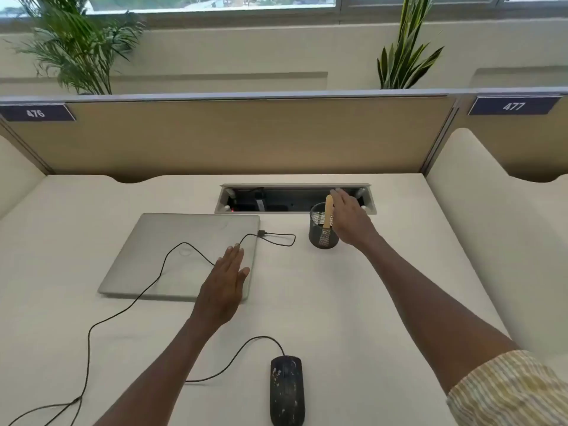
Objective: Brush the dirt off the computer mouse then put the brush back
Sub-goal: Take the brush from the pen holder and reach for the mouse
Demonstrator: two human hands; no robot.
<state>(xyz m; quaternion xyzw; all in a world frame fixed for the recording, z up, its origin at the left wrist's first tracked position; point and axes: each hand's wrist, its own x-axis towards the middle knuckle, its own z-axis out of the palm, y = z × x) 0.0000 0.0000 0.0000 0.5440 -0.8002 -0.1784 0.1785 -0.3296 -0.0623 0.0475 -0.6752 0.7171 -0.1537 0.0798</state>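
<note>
While one black, oval computer mouse (287, 390), speckled with pale crumbs, lies on the smooth cream desk (384, 302), the right hand (349, 221), fingers straight, reaches beside one wooden-handled brush (328, 212) upright in one round black mesh cup (322, 232), and the left hand (224, 287) hovers flat, fingers together, holding nothing.

head view looks forward and down over the desk (384, 302), close above it.
</note>
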